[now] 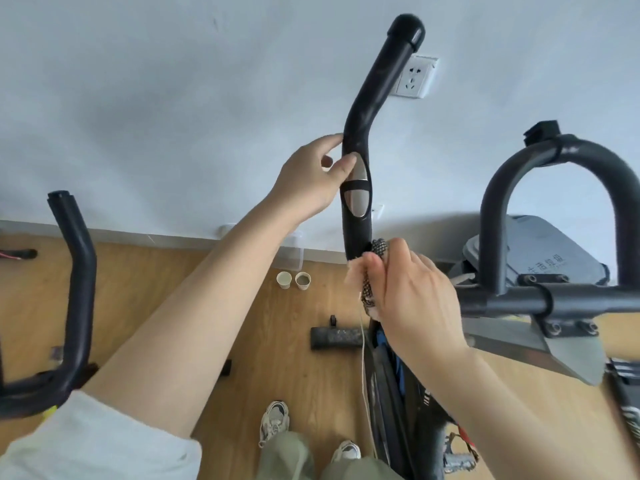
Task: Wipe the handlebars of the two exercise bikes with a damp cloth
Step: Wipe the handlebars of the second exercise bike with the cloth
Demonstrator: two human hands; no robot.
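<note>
I am pinching the cloth (372, 271) against the handlebar (360, 174) at six o'clock with my right hand (412, 292); my left hand (311, 178) is gripping loosely at nine o'clock. The bunched cloth is risking slipping off.

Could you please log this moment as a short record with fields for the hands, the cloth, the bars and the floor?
left hand: steadies the black handlebar beside its silver pulse sensor
right hand: presses a cloth against that handlebar's lower part
cloth: bunched, pink with a dark patterned side
other bike: bent black handlebar at far left, untouched
looped bar: to the right, untouched
floor: two paper cups near the wall
</note>
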